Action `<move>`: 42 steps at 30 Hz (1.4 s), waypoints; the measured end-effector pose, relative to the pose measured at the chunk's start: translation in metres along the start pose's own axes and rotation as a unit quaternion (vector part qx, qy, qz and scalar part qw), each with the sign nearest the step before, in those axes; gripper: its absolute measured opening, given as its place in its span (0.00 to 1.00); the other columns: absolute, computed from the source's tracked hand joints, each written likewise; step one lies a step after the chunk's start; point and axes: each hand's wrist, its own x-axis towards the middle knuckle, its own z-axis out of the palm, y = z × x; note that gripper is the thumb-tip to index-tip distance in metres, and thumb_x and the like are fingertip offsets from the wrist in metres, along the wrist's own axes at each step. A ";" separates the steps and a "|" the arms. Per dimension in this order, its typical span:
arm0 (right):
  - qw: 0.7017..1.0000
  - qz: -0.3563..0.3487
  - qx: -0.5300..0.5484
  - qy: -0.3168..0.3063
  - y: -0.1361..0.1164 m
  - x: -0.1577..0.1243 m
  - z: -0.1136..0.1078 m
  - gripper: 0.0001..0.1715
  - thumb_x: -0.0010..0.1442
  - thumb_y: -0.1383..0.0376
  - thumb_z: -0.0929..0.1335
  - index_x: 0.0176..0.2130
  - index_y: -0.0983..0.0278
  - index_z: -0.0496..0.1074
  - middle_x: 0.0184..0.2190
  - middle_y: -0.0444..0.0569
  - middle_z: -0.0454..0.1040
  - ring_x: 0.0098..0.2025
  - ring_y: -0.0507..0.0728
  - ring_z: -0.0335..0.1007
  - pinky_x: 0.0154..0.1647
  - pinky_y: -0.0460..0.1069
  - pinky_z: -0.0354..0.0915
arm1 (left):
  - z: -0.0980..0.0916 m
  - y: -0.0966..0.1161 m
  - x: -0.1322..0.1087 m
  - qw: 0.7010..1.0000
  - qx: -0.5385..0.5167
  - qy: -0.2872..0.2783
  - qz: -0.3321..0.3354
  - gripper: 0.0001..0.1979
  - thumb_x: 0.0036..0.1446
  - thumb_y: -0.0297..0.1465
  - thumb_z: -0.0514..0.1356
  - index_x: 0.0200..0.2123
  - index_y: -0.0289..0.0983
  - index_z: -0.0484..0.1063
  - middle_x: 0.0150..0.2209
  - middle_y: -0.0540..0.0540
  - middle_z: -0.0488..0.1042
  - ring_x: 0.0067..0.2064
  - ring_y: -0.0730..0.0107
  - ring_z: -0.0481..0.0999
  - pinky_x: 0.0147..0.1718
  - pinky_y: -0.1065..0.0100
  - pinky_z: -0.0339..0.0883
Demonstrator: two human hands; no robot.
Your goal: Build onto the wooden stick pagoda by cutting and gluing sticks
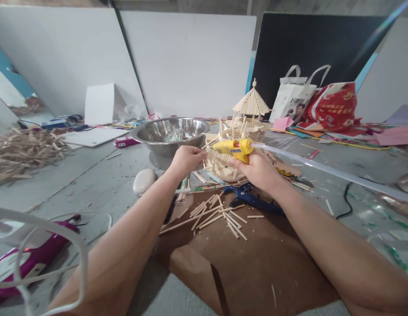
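Note:
My right hand [258, 169] is wrapped round the grip of a yellow hot glue gun [235, 148], whose nozzle points left. A long clear glue stick [309, 162] runs out of its back to the right. Close to the nozzle, my left hand [189, 159] is pinched, and whatever lies between its fingertips is too small to make out. Just behind both hands stands a round structure of thin wooden sticks [220, 169], partly hidden by the gun. Cut wooden sticks [220, 215] lie loose on brown paper [256, 263] below, beside a dark blue plier-like cutter [253, 199].
A steel bowl [171, 131] with clear plastic inside stands behind my left hand. A stick pavilion roof [252, 103] rises at the back. A white rounded object [144, 181], a purple power strip [29, 259] and a white cable [81, 263] lie left; bags [333, 107] stand back right.

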 end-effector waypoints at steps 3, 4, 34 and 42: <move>1.000 -0.002 0.004 0.003 0.000 0.000 0.000 0.19 0.51 0.57 0.62 0.41 0.65 0.67 0.36 0.51 0.71 0.39 0.59 0.66 0.40 0.52 0.61 | 0.000 0.000 0.000 1.000 -0.002 0.000 -0.003 0.14 0.44 0.39 0.56 0.21 0.33 0.72 0.16 0.49 0.67 0.13 0.84 0.54 0.14 0.75 0.46; 1.000 -0.001 0.003 0.004 0.000 0.001 0.000 0.19 0.51 0.57 0.62 0.41 0.65 0.67 0.36 0.51 0.71 0.39 0.59 0.66 0.40 0.52 0.61 | 0.000 0.000 0.001 1.000 -0.002 0.000 -0.004 0.14 0.44 0.39 0.56 0.20 0.33 0.71 0.16 0.49 0.67 0.13 0.84 0.54 0.14 0.74 0.46; 0.999 0.000 -0.017 0.034 0.003 0.002 -0.006 0.17 0.50 0.58 0.62 0.38 0.65 0.68 0.34 0.51 0.71 0.37 0.58 0.66 0.37 0.52 0.60 | 0.002 0.002 -0.002 0.999 -0.032 -0.004 -0.012 0.16 0.44 0.40 0.55 0.16 0.34 0.70 0.15 0.48 0.67 0.12 0.83 0.55 0.13 0.74 0.47; 0.999 0.014 -0.009 0.037 0.003 0.002 -0.010 0.16 0.50 0.58 0.63 0.37 0.64 0.69 0.34 0.51 0.71 0.38 0.59 0.65 0.38 0.52 0.60 | 0.004 0.003 -0.002 0.999 -0.038 0.008 -0.015 0.15 0.44 0.39 0.56 0.17 0.33 0.70 0.15 0.47 0.67 0.11 0.83 0.55 0.13 0.74 0.47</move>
